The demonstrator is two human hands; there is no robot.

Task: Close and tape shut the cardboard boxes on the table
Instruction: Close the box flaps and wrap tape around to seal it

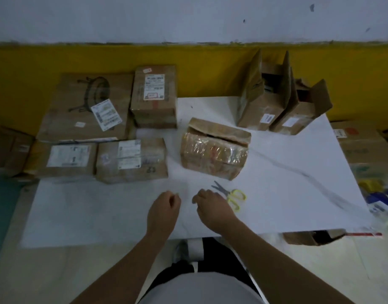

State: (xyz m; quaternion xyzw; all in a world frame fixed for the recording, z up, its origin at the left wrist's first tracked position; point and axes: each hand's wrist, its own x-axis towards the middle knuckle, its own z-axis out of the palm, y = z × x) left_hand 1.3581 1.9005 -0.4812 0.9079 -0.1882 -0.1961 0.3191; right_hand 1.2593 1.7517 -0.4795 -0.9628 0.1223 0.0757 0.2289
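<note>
The worktop (287, 172) is white with faint grey veining. Behind it runs a wall (188, 62) painted yellow below and pale above. The light is dim.

At the far left corner lies a large flat box (85, 106) printed with a line drawing of a ring on legs and bearing a tilted white label. In front of it, along the left edge, sits a small box (65, 159) with a white label. Beside that is another box (131, 161) with "23" written by hand. A tall box (154, 95) stands behind these with a shipping label on top. The print on all the labels is too blurred to read.

The left hand (164, 205) hovers near the front edge with its fingers curled in. Whether it pinches anything I cannot tell. The right hand (212, 205) is just beside it, fingers bent loosely downward and holding nothing seen.

The centre box (215, 148) sits mid-worktop, wrapped in glossy clear tape, with its top flap lying unevenly. Yellow-handled scissors (230, 195) lie in front of it, just beside the right hand, blades apart.

Two open boxes (263, 95) (302, 110) stand at the far right corner with their flaps upright. The front and right stretches of the worktop are bare. More boxes (364, 145) sit beyond the right edge.
</note>
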